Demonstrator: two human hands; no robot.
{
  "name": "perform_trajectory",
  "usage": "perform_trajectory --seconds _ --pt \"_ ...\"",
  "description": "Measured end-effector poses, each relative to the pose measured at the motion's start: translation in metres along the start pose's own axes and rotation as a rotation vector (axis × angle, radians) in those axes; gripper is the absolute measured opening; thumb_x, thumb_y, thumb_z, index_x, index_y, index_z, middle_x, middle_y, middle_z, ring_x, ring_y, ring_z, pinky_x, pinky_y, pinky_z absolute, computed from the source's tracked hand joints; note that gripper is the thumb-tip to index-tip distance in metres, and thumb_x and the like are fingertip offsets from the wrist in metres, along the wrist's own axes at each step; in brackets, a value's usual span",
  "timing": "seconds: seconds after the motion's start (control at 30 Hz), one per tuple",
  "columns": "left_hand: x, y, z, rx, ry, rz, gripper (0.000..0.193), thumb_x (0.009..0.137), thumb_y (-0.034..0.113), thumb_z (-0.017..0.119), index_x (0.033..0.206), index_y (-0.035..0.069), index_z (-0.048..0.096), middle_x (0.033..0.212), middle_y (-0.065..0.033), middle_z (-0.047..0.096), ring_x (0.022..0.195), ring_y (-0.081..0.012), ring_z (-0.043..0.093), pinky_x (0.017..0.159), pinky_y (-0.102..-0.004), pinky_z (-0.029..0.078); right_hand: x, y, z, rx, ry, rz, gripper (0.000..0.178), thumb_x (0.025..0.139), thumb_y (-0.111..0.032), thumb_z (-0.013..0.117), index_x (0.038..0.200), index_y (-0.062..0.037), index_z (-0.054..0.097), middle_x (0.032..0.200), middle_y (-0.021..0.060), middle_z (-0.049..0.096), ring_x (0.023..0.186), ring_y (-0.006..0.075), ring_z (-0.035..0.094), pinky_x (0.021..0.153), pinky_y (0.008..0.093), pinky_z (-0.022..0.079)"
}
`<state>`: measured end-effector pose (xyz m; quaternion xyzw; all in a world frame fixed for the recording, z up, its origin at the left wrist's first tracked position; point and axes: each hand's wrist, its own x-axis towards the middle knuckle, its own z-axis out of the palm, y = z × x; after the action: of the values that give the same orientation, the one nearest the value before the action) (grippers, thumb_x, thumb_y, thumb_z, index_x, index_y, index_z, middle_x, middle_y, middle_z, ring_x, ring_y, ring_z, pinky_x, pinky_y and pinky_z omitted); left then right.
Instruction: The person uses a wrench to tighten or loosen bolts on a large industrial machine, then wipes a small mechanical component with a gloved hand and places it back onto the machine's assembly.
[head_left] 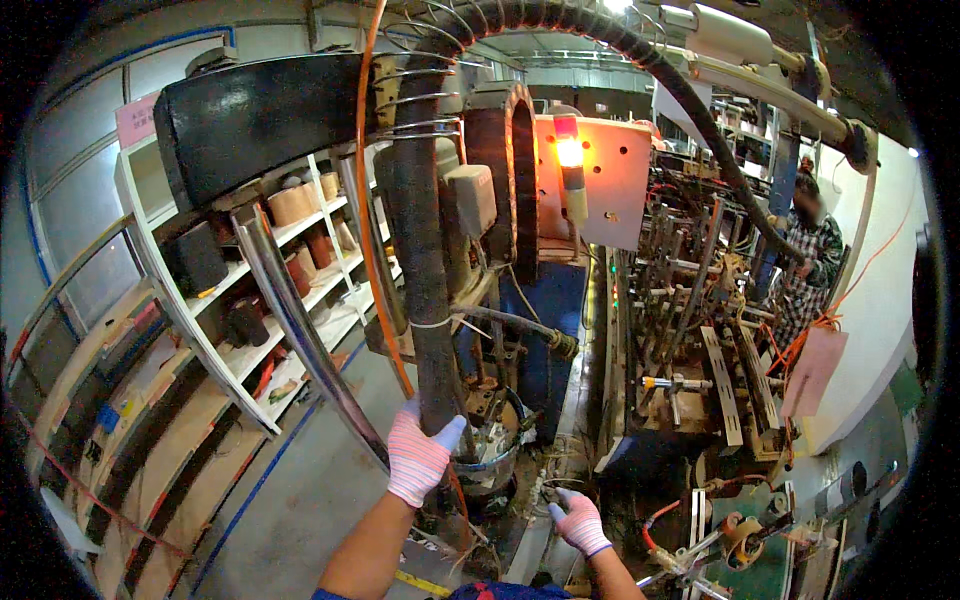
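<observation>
My left hand [425, 458], in a striped white and pink glove with bluish fingertips, is wrapped around the lower part of a thick black hose [425, 240]. Its thumb shows in front, and the other fingers are partly hidden. An orange cord [372, 210] runs down beside the hose to that hand. My right hand [582, 522], gloved the same way, is lower and to the right, with thumb and finger apart. It is near a thin loop of wire [562, 484] above the machine's metal edge; no held object shows in it.
A bucket [490, 472] with scraps stands beyond my left hand. A lit warning lamp [569, 155] glows before a pale panel [620, 200]. Machinery with rods fills the right side, where another person [808, 260] stands. White shelves [195, 375] and a curved metal tube [300, 330] are left.
</observation>
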<state>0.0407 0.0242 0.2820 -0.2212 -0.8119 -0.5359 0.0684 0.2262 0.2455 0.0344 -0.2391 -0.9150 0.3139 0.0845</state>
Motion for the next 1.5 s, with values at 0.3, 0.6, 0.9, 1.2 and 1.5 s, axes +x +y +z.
perform_trajectory --seconds 0.3,0.6,0.9,1.2,1.5 --pt "-0.001 0.015 -0.010 -0.136 0.073 0.091 0.037 0.080 0.014 0.081 0.112 0.000 0.069 0.098 -0.0108 0.075 0.088 -0.0207 0.070 0.083 -0.0346 0.054 0.000 -0.002 -0.007 0.060 0.097 -0.056 0.048 0.087 -0.034 0.070 0.124 -0.0040 0.066 0.114 0.0209 0.070 0.109 0.0380 0.065 0.097 0.0444 0.052" --pt "0.003 0.036 -0.020 -0.102 0.090 0.029 0.039 0.082 0.011 0.080 0.116 -0.002 0.066 0.103 -0.0078 0.073 0.090 -0.0149 0.065 0.085 -0.0319 0.052 0.004 0.001 -0.006 0.090 0.042 -0.038 0.043 0.088 -0.027 0.070 0.122 -0.0014 0.067 0.115 0.0219 0.069 0.109 0.0369 0.066 0.096 0.0416 0.052" --pt "-0.005 0.031 -0.027 -0.130 0.114 0.123 0.038 0.079 0.015 0.082 0.111 -0.002 0.068 0.099 -0.0078 0.073 0.087 -0.0150 0.064 0.082 -0.0321 0.052 0.009 -0.017 -0.014 0.220 0.206 -0.171 0.042 0.090 -0.025 0.069 0.125 -0.0022 0.066 0.117 0.0225 0.069 0.112 0.0375 0.064 0.098 0.0414 0.051" --pt "-0.002 0.039 -0.035 0.034 0.104 0.114 0.045 0.079 0.025 0.082 0.111 -0.002 0.067 0.103 -0.0143 0.074 0.092 -0.0198 0.069 0.085 -0.0357 0.053 0.020 -0.071 -0.055 0.387 0.239 -0.311 0.038 0.090 -0.023 0.070 0.123 -0.0048 0.067 0.120 0.0170 0.069 0.111 0.0345 0.065 0.098 0.0404 0.051" --pt "-0.001 0.036 -0.032 -0.096 -0.007 0.017 0.039 0.080 0.010 0.083 0.114 -0.001 0.066 0.098 -0.0046 0.071 0.086 -0.0125 0.062 0.081 -0.0305 0.051 0.014 -0.076 -0.058 0.295 0.165 -0.344 0.035 0.091 -0.019 0.069 0.124 -0.0051 0.067 0.116 0.0192 0.068 0.108 0.0354 0.066 0.095 0.0392 0.052"
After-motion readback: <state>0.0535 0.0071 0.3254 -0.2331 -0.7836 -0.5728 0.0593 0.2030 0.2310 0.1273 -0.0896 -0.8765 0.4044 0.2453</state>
